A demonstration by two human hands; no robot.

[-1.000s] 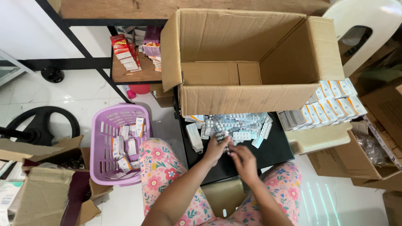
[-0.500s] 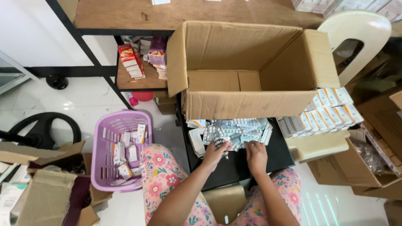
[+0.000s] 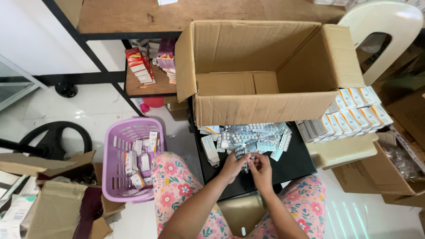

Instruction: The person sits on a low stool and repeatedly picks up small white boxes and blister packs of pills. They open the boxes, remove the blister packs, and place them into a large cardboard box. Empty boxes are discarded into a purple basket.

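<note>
Just below the blister-pack pile point(image 3: 252, 138), left hand point(image 3: 233, 167) and right hand point(image 3: 261, 170) both pinch one blister strip point(image 3: 243, 156) over the black surface point(image 3: 294, 161); cardboard box point(image 3: 261, 71) behind pile, purple basket point(image 3: 116, 177) far left.

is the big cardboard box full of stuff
No, the big cardboard box lies open and shows only its bare inner walls and flaps.

I note the cardboard box point(image 3: 261, 71) behind the pile of blister packs point(image 3: 252, 139) on the table point(image 3: 296, 161); basket point(image 3: 128, 163) to its left, stacked cartons point(image 3: 349, 113) to its right.
</note>
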